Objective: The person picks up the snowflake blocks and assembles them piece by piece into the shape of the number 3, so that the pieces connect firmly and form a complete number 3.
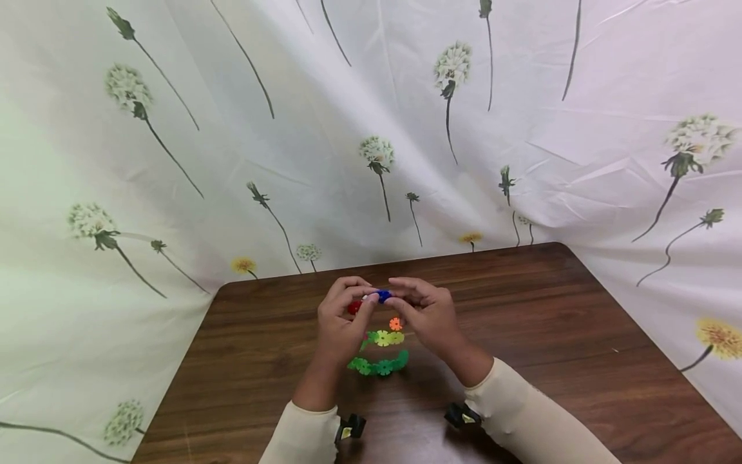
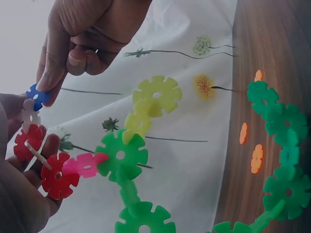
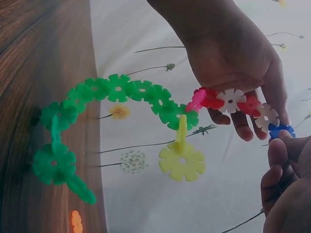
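Note:
A chain of notched plastic snowflake discs hangs from my hands above the table. At its end, a blue snowflake disc (image 3: 282, 131) is pinched between thumb and fingers of my right hand (image 1: 430, 316). My left hand (image 1: 342, 319) grips the chain beside it, around a white disc (image 2: 31, 115). Red discs (image 2: 60, 175) lie against the left fingers. From there a pink disc (image 2: 83, 165) leads to a long curved run of green discs (image 3: 118, 88). Yellow discs (image 3: 182, 161) branch off that run. The lower green discs (image 1: 382, 367) curve close above the tabletop.
Loose orange discs (image 2: 257, 158) lie on the brown wooden table (image 1: 261, 361) beyond the chain. A white curtain (image 1: 324, 129) printed with dandelions hangs along the table's far edge. Black wrist cameras (image 1: 351, 426) are strapped under both sleeves.

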Demonstrator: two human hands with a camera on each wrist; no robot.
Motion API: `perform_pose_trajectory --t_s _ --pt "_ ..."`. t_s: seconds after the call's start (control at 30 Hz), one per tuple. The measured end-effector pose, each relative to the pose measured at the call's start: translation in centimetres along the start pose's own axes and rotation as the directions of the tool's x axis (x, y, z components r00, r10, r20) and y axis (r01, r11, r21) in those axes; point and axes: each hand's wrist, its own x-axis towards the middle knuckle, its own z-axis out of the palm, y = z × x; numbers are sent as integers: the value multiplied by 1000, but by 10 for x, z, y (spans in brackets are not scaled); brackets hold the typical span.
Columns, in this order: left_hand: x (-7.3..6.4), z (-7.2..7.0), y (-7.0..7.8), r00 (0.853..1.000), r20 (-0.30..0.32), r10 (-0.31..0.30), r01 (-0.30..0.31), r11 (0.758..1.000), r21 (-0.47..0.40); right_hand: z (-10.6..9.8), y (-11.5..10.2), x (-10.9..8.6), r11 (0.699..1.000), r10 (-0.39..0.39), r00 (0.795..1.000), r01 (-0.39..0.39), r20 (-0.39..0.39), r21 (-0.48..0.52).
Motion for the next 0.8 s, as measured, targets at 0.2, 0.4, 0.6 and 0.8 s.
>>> perform_pose_trajectory --t_s 0.2,0.4,0.6,0.8 --pt "-3 0 -2 999 -9 -52 52 999 -15 -4 5 1 1000 -14 999 14 34 -5" --pt "-3 -1 0 996 -14 -92 91 995 -28 -18 11 5 999 42 997 -42 65 -5" --pt "-3 -5 2 990 -46 -133 131 990 -48 -33 20 9 989 142 988 -144 62 30" --pt "-3 -8 4 981 -30 -191 189 980 -55 -42 31 10 960 281 958 -281 49 1"
